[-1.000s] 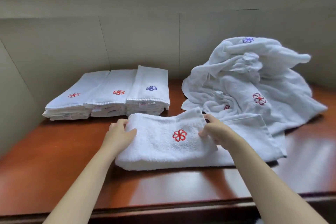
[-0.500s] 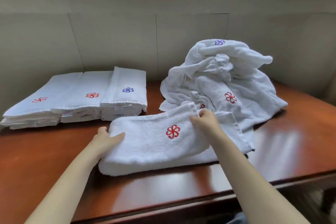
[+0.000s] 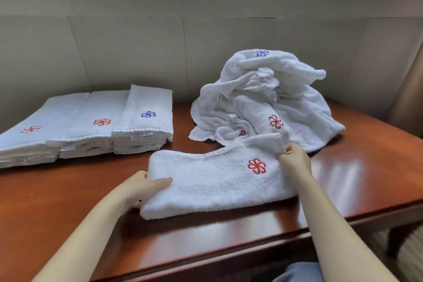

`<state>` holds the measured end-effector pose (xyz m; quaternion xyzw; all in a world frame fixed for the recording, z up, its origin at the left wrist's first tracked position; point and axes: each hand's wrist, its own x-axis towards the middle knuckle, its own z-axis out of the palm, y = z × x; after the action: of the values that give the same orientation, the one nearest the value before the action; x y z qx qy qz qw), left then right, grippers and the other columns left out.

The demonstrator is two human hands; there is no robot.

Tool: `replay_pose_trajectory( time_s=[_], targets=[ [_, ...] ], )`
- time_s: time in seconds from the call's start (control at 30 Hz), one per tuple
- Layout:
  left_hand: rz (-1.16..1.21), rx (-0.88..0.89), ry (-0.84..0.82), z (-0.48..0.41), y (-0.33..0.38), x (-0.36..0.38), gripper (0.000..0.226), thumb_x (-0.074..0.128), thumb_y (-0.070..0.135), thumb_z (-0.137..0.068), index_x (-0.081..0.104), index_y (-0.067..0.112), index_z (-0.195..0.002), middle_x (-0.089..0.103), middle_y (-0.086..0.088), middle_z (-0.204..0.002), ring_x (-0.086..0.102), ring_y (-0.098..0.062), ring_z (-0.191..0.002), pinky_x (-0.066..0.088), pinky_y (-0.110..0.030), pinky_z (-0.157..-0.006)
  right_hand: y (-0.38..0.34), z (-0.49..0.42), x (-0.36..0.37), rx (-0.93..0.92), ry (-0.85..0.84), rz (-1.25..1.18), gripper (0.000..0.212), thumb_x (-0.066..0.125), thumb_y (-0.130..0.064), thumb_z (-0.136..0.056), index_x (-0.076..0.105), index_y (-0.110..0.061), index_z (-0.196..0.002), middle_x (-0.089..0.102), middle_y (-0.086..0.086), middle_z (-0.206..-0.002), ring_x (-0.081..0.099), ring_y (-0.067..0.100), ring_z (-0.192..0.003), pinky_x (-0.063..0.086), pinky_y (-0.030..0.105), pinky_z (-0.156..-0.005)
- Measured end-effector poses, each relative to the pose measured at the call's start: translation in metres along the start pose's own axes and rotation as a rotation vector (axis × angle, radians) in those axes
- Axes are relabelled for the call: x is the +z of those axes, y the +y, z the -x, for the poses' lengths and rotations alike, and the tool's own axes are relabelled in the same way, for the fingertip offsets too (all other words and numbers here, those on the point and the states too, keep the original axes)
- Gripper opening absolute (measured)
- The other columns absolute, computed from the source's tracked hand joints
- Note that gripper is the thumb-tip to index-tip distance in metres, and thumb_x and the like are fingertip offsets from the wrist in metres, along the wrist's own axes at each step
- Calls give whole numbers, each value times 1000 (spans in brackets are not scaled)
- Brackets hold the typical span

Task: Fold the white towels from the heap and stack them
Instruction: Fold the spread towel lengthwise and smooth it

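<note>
Right now a folded white terry towel with a red pinwheel emblem [image 3: 212, 183] is lying mid-table on the glossy reddish-brown wooden table [image 3: 57, 208], its long axis running from about eight o'clock to two o'clock across the person's front. The left hand [image 3: 139, 188] is gripping the eight o'clock end, with the thumb lying flat on top and the other fingers tucked out of sight round the fold. The right hand [image 3: 295, 160] is pinching the upturned far corner at the two o'clock end between its fingers [image 3: 288, 148]. So both hands are grasping the same towel, one at each short end. Three side-by-side stacks of folded white towels [image 3: 91, 121] are sitting at ten o'clock from it, the nearest stack just beside the towel's far edge. The crumpled heap of white towels [image 3: 274, 98] is resting at one o'clock, just behind the right hand. Judging from this, the folding is looking nearly finished and the coming move is heading toward ten o'clock. The left hand, being nearer the stacks, is likely leading, and the right end is facing the longer swing.
</note>
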<state>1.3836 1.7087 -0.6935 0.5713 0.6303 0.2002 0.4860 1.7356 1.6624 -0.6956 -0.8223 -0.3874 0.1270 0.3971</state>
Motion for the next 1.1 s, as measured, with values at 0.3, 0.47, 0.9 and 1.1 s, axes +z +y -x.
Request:
replay_pose_trajectory(
  time_s=[0.3,0.47,0.9,1.1],
  targets=[
    [69,5,133,-3,-5,-69,20,66,15,-87,68,2,-102,73,-5,-85,66,-21,-80,49,-30,-68,-25,10,13,15,-186,-205,23,64,-5,-75,50,-12,-57,51,6,-58,49,22,-64,36,28,-61],
    [-128,-163,321,-4,-42,-101,51,66,34,-87,59,-1,-123,58,-15,-126,56,-30,-102,41,-33,-83,-60,34,56,-115,-414,-207,12,61,-3,-76,51,-9,-73,45,5,-66,42,16,-60,30,28,-56],
    [-356,-126,375,-8,-59,-97,59,52,53,-90,54,3,-122,57,-9,-120,52,-26,-95,38,-34,-76,-65,40,68,-101,-382,42,12,46,-15,-86,45,-10,-97,48,4,-79,48,22,-77,30,29,-52],
    [-19,-211,233,3,-57,-95,46,73,38,-78,52,14,-111,59,-2,-107,60,-18,-88,51,-27,-55,-56,45,58,-148,-359,320,36,54,-16,-86,40,-8,-118,54,17,-113,55,35,-104,46,32,-71]
  ],
)
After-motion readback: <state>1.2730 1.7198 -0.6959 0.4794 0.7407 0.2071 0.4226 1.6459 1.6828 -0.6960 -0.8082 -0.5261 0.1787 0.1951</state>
